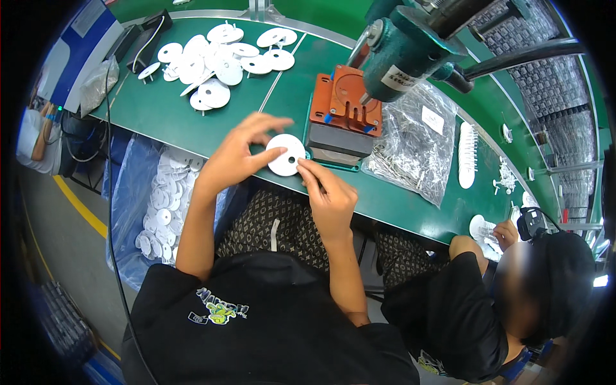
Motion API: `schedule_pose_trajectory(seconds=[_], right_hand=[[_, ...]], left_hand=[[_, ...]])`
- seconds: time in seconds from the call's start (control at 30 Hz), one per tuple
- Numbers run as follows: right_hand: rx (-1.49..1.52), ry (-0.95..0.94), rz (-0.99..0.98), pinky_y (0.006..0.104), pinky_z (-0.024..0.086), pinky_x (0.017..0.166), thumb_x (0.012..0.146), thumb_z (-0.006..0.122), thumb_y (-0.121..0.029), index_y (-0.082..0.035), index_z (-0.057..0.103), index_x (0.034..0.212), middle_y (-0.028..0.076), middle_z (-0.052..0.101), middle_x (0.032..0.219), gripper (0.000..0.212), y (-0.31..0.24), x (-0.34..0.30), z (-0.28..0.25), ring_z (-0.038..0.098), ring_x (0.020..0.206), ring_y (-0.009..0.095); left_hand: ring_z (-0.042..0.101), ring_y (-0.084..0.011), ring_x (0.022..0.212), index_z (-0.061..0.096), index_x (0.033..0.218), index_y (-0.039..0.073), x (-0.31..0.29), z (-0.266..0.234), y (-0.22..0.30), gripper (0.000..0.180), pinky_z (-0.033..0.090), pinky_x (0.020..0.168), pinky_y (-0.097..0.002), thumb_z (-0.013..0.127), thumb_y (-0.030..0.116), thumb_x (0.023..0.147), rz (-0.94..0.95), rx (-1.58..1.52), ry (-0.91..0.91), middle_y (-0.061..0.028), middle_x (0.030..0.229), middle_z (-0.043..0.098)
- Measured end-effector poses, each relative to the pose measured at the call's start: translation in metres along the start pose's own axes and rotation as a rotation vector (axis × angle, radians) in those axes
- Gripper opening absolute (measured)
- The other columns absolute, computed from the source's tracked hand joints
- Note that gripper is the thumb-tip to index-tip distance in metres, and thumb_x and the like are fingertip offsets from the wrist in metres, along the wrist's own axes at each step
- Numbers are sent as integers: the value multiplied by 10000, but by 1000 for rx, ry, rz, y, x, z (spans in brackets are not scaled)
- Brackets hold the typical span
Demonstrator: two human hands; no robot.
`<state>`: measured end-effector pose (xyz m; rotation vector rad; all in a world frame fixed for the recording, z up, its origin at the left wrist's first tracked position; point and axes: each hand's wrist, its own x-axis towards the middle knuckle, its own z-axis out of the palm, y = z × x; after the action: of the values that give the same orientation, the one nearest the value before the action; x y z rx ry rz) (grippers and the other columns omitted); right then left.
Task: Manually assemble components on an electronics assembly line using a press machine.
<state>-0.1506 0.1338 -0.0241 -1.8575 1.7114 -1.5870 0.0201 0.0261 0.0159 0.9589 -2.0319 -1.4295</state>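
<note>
A round white disc (278, 165) with a dark hole off its middle is held at the table's front edge, its flat face up. My right hand (332, 200) pinches the disc's right rim between thumb and fingers. On the left, my left hand (239, 154) has its thumb lying on the disc's face. Its other fingers are stretched apart beyond the disc, slightly blurred. Just right of the disc stands a green press (401, 58) over an orange slotted fixture (350, 99) on a dark block.
White discs with pins (215, 64) are piled at the back left. A blue-lined bin (128, 212) of white discs stands below. Right of the press lie a clear bag of metal parts (410, 141) and a row of discs (467, 154). A co-worker (462, 301) sits at right.
</note>
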Motion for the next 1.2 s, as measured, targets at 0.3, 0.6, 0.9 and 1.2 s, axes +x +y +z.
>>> schedule_pose_trajectory(seconds=[0.3,0.6,0.9,1.2], right_hand=[[259,200,426,237,518,617,989,540,-19,41,659,1175,107,735,847,228,7,-18,-42,650,662,104],[109,177,363,234,472,550,933,606,1,14,699,1035,72,711,747,138,17,-21,-37,599,573,77],[118,178,350,237,501,583,951,595,-9,29,703,995,78,705,746,123,13,-26,-39,633,622,100],[42,136,301,225,449,544,921,605,17,28,696,1012,63,703,728,129,4,-2,-45,583,568,70]], left_hand=[[639,-283,1125,690,1114,7,-13,34,-3,329,500,966,-385,772,122,817,344,484,376,-136,1156,688],[663,-308,1118,740,1059,14,4,33,33,358,514,978,-414,819,74,716,597,331,378,-131,1137,711],[507,-357,1301,653,1158,6,76,50,48,437,349,1137,-505,728,313,857,741,715,350,-138,1206,647],[538,-388,1207,622,1185,19,90,49,61,540,362,1132,-505,779,370,807,702,482,311,-166,1227,607]])
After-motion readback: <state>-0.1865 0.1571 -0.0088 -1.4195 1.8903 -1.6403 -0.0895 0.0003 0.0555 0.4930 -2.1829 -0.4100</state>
